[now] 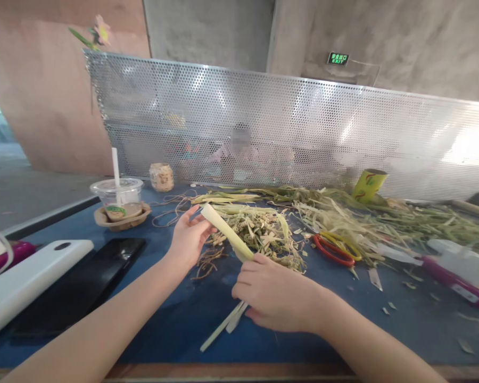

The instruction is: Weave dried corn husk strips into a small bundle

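"Leaf (pixel 227 232): how is it held?"

"Slanted above the table (pixel 163 338), with its lower part clamped in the right hand (pixel 277 292). Its top is met by the left hand (pixel 189 234), fingers loosely bent; whether pinched cannot be told."

"And handled well?"

"Gentle, even tension is probably best kept, so tearing is avoided."

Right hand (pixel 277 293) hides part of the pale strip (pixel 228 232), perhaps its middle.

Pale strip (pixel 228 232) in right hand (pixel 273 292)
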A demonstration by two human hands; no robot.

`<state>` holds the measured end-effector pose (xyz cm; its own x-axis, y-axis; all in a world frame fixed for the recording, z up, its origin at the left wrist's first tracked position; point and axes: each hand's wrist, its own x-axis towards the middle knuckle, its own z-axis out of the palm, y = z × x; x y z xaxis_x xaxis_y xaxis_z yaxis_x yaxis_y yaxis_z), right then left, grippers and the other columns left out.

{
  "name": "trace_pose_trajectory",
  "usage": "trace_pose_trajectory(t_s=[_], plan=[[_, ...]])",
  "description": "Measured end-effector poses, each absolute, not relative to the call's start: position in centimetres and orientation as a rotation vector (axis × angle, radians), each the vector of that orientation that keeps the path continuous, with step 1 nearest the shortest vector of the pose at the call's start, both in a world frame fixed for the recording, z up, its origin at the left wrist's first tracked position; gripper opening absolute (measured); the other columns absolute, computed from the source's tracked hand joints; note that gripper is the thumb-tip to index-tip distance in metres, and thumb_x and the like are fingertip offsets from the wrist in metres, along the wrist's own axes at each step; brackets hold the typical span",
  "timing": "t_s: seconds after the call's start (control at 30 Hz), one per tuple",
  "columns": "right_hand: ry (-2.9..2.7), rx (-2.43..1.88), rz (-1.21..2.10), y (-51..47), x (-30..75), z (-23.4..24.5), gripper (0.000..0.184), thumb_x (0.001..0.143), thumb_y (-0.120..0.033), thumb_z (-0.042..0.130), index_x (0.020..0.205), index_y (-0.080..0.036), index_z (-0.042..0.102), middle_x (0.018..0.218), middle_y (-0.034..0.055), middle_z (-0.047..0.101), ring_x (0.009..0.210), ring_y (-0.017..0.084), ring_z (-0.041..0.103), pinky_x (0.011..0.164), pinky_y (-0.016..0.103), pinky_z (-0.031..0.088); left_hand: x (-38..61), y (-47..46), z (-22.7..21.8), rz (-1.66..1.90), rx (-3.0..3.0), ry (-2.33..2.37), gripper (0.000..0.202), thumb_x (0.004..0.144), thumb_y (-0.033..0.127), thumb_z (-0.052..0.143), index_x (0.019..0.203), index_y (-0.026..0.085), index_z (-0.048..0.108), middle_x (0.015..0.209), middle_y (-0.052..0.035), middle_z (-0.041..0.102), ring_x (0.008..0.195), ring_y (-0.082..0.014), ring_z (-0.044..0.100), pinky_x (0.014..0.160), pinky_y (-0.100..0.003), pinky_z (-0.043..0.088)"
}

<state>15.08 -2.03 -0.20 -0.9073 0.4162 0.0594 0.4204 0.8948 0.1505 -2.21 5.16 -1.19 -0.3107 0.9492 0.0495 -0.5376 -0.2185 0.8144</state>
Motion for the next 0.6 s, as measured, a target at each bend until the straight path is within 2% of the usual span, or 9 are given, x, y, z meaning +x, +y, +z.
trace_pose_trajectory(t_s=[0.1, 0.2, 0.43, 0.53, 0.6], plan=[[-3.015, -0.567, -0.389, -1.8, 14.7, -0.6, 0.011, 0.086, -0.014, 0.047, 0.080, -0.014, 0.056, 0.076, 0.0039, 0.061, 0.077, 0.017, 0.052, 0.072, 0.030, 0.039, -2.1, 5.1, -1.1, 1.734, 0.683, 0.864, 0.036, 0.065, -0.009, 0.053, 0.091, 0.015, 0.050, 0.061, 0.0015, 0.064, 0.049, -0.0095, 0.060, 0.043, -0.016, 0.047], [-3.027, -0.550, -0.367, -1.4, 14.3, -0.5, 0.011, 0.086, -0.011, 0.048, 0.082, -0.013, 0.057, 0.077, 0.0044, 0.063, 0.077, 0.017, 0.052, 0.072, 0.028, 0.040, -2.2, 5.1, -1.0, 1.729, 0.672, 0.865, 0.034, 0.065, -0.010, 0.051, 0.088, 0.015, 0.051, 0.059, 0.0019, 0.064, 0.046, -0.0086, 0.058, 0.043, -0.015, 0.046], [-2.836, -0.151, 0.191, -6.1, 16.0, 2.1, 0.011, 0.089, -0.019, 0.048, 0.087, -0.016, 0.058, 0.092, 0.0005, 0.067, 0.089, 0.008, 0.058, 0.089, 0.015, 0.039, -2.6, 5.4, -1.0, 1.718, 0.655, 0.853, 0.033, 0.067, -0.010, 0.052, 0.086, 0.017, 0.053, 0.059, 0.0031, 0.063, 0.048, -0.0079, 0.058, 0.045, -0.015, 0.047], [-2.652, -0.465, 0.147, -6.9, 19.2, 3.9, 0.015, 0.089, -0.014, 0.045, 0.088, -0.019, 0.059, 0.086, 0.0011, 0.067, 0.085, 0.009, 0.060, 0.080, 0.017, 0.045, -2.4, 5.2, -0.9, 1.698, 0.660, 0.830, 0.032, 0.067, -0.007, 0.054, 0.085, 0.018, 0.055, 0.061, 0.0028, 0.062, 0.051, -0.0090, 0.058, 0.046, -0.017, 0.047], [-2.410, -0.860, -0.113, -4.7, 21.9, 5.4, 0.018, 0.088, -0.013, 0.044, 0.089, -0.021, 0.060, 0.086, 0.0031, 0.066, 0.086, 0.013, 0.061, 0.077, 0.025, 0.048, -2.3, 5.0, -0.7, 1.689, 0.661, 0.812, 0.028, 0.067, -0.003, 0.057, 0.083, 0.019, 0.057, 0.062, 0.0020, 0.062, 0.052, -0.0096, 0.058, 0.048, -0.018, 0.048]])
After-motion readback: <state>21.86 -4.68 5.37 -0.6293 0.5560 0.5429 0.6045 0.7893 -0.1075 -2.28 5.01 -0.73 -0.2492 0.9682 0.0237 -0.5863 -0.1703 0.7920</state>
